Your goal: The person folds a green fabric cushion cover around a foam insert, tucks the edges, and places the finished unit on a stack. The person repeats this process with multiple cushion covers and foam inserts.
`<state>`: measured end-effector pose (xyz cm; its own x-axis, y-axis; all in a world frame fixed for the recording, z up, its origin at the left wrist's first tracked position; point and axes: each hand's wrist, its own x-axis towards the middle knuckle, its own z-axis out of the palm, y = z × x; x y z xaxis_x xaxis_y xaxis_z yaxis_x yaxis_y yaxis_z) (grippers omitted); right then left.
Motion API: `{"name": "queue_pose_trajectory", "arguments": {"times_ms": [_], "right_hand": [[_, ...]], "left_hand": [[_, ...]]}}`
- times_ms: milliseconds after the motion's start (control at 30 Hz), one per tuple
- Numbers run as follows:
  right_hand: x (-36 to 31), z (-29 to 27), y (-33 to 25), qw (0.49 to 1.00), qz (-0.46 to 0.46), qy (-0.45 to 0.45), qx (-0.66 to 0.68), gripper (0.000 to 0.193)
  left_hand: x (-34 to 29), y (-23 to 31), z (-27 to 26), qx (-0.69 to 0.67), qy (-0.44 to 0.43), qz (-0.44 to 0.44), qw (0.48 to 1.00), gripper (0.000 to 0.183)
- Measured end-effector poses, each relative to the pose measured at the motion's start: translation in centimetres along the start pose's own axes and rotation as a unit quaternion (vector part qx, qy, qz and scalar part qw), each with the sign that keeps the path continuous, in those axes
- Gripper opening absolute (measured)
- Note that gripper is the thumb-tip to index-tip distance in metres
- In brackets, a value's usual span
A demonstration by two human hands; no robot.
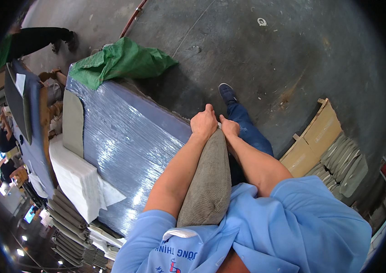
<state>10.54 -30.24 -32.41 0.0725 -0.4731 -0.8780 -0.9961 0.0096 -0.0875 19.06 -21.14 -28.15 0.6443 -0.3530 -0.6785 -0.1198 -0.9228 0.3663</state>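
A long grey-brown fabric cushion (209,182) lies between my forearms, its near end against my chest and its narrow far end at my hands. My left hand (204,123) is closed at the far tip, thumb pointing away from me. Beside it, my right hand (230,128) is closed on the right side of the same tip. A small white bit shows between the hands; I cannot make out what it is. My fingers hide the exact edge they grip.
To my left is a table (124,132) covered in shiny clear film. On it are a green sack (120,61), a grey-green panel (73,123) and stacked white sheets (76,175). At right, a cardboard box (313,141) stands by several cushions (345,166). Other people are at far left.
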Motion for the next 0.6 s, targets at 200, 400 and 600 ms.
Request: {"name": "queue_pose_trajectory", "arguments": {"times_ms": [200, 400, 600], "right_hand": [[6.8, 3.1, 3.1, 0.958, -0.152, -0.039, -0.238, 0.064], [5.1, 2.9, 1.5, 0.997, -0.05, -0.02, -0.061, 0.068], [2.6, 2.0, 0.1, 0.999, 0.021, -0.018, -0.019, 0.07]], "left_hand": [[1.0, 1.9, -1.1, 0.029, -0.005, 0.058, 0.998, 0.034], [0.7, -0.3, 0.1, 0.075, 0.007, 0.033, 0.997, 0.035], [0.8, -0.8, 0.5, 0.06, 0.013, 0.05, 0.997, 0.032]]}}
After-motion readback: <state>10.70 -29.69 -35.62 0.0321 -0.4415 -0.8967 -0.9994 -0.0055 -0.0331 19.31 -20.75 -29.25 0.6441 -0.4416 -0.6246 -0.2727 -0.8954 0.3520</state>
